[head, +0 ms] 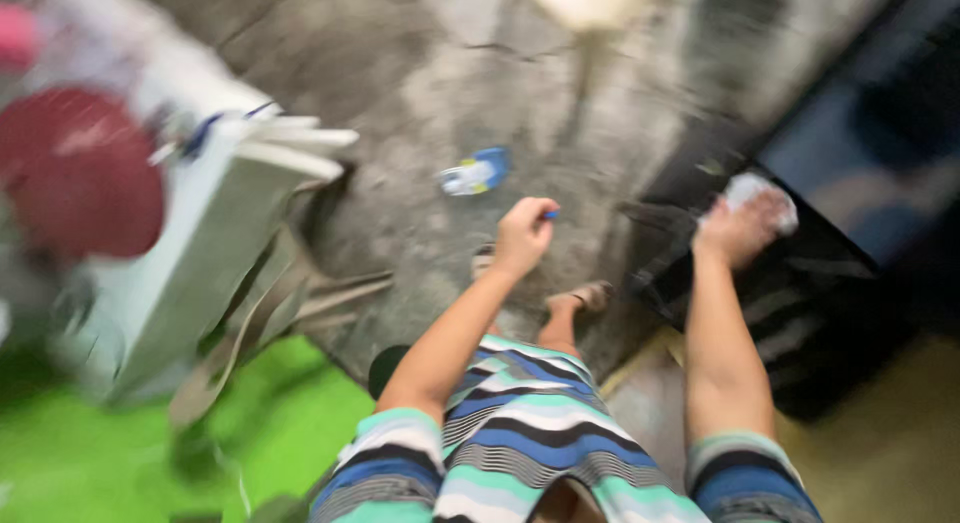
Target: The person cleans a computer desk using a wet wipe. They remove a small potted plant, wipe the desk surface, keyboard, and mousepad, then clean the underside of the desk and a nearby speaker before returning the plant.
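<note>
Head view, looking down the person's own body onto a cracked grey concrete floor (420, 73), the frame smeared by motion. The left hand (522, 235) is raised in front of the striped shirt (520, 433), its fingers (540, 211) curled together and pinching a small blue object (551, 215), perhaps a pen or cap; the blur does not let its kind be told. The right hand (742, 228) reaches out to the side and presses a crumpled whitish cloth (752, 191) down on the top of a dark cabinet (760, 283), fingers closed over the wad, beside a dark blue panel (880, 153). A blue and white scrap of packaging (475, 173) lies on the floor well ahead of the left hand, and a sandalled foot (585, 298) stands below it. At left a white slatted rack (210, 243) leans tilted over a green mat (120, 453), near a dark red round object (80, 173). Risks, as a judgement: the pinch on the blue object is slight, so a quick swing of the arm could drop it onto the floor; the cloth could slide off the cabinet's edge if pressure shifts; and the leaning rack, with the loose scrap underfoot, could trip or topple if brushed while the body turns.
</note>
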